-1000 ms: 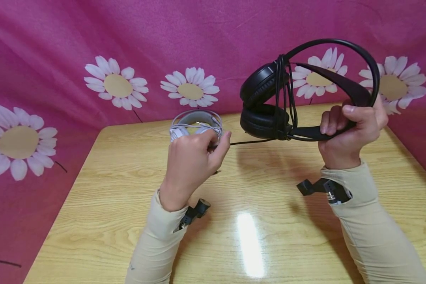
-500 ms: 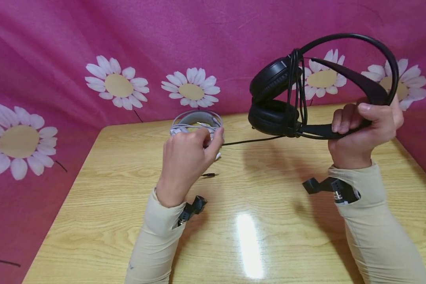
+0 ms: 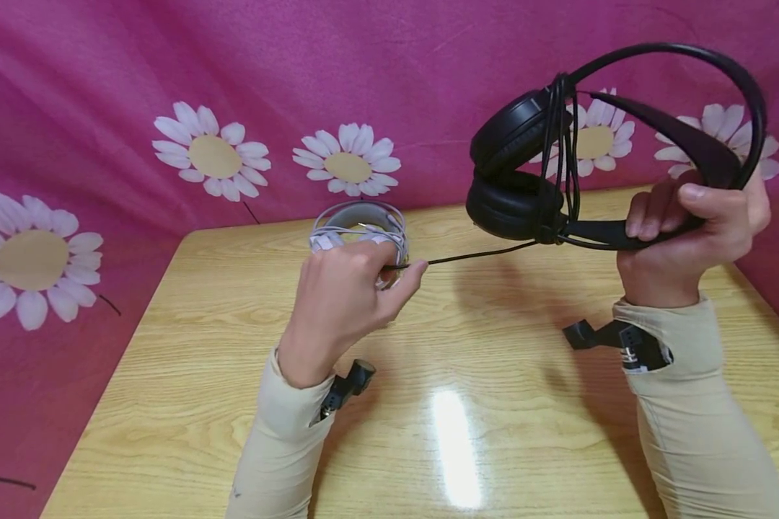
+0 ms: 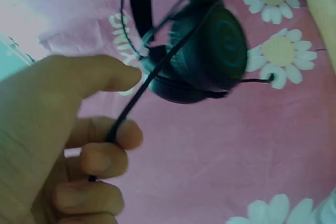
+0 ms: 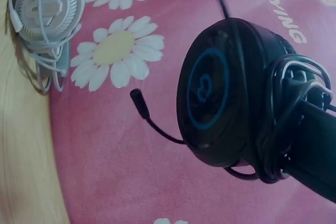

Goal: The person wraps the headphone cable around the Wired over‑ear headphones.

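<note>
A black headset (image 3: 516, 205) is held up above the table by my right hand (image 3: 694, 227), which grips its headband. Several loops of black cable are wound round the band beside the earcups. A stretch of that cable (image 3: 474, 256) runs left, nearly straight, to my left hand (image 3: 344, 295). The left fingers (image 4: 105, 159) curl round the cable, while the thumb stands off it in the left wrist view. In the right wrist view a short microphone boom (image 5: 157, 127) sticks out from the earcup with a blue ring (image 5: 208, 87). The right hand is hidden there.
A white headset (image 3: 357, 216) with its own white cable wound on it lies at the back of the wooden table (image 3: 234, 404), partly behind my left hand. A pink cloth (image 3: 428, 86) with daisies hangs behind the table.
My right hand has carried the black headset to the right and slightly up. The left hand has shifted a little left, and more cable stretches between the hands.
</note>
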The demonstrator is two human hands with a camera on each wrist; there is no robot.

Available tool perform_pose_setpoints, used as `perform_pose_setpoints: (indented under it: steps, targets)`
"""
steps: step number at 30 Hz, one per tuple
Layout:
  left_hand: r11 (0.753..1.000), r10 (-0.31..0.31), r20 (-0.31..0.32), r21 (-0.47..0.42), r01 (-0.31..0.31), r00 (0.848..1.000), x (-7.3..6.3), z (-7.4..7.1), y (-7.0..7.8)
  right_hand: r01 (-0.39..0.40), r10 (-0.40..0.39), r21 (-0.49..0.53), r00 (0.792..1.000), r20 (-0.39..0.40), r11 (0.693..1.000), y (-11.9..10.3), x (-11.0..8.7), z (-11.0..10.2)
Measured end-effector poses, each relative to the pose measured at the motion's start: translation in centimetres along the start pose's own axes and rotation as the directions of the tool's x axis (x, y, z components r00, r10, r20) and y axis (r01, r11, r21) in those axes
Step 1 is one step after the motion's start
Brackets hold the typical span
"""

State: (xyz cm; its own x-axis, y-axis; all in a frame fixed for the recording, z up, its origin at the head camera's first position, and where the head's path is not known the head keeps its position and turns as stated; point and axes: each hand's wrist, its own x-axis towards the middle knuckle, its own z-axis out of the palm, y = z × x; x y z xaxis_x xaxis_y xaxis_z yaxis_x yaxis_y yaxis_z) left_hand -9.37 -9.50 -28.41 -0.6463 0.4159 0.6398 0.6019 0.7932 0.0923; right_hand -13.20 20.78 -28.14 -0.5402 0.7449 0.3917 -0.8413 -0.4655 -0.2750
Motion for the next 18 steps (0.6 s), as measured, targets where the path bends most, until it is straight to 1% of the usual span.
perform_pose_setpoints:
  steps: [3, 4, 6, 10, 13, 18]
  targets:
    - [0.999, 0.045, -0.031, 0.002, -0.045, 0.999, -0.1, -0.7, 0.4, 0.05, -0.048, -0.066, 0.998, 0.041, 0.997, 0.0, -0.3, 0.1]
    - [0.999, 0.049, -0.037, 0.01, -0.049, 0.998, -0.1, -0.9, 0.5, 0.057, -0.053, -0.075, 0.997, 0.053, 0.996, 0.0, -0.4, 0.1]
    - [0.998, 0.054, -0.042, 0.024, -0.053, 0.998, -0.2, -1.2, 0.6, 0.044, -0.039, -0.082, 0.997, 0.059, 0.996, 0.1, -0.6, 0.2]
    - [0.998, 0.057, -0.046, 0.032, -0.056, 0.997, -0.3, -1.6, 0.4, -0.036, 0.037, -0.013, 0.997, 0.063, 0.999, 0.1, -1.1, 0.2]
    - [0.998, 0.062, -0.063, 0.027, -0.061, 0.996, -0.4, -1.8, 0.4, -0.099, 0.096, 0.032, 0.991, 0.088, 0.995, 0.2, -1.7, 0.1]
    - [0.997, 0.069, -0.11, 0.024, -0.067, 0.991, -0.4, -2.1, 0.3, -0.139, 0.133, 0.038, 0.982, 0.136, 0.99, 0.5, -2.4, 0.1]
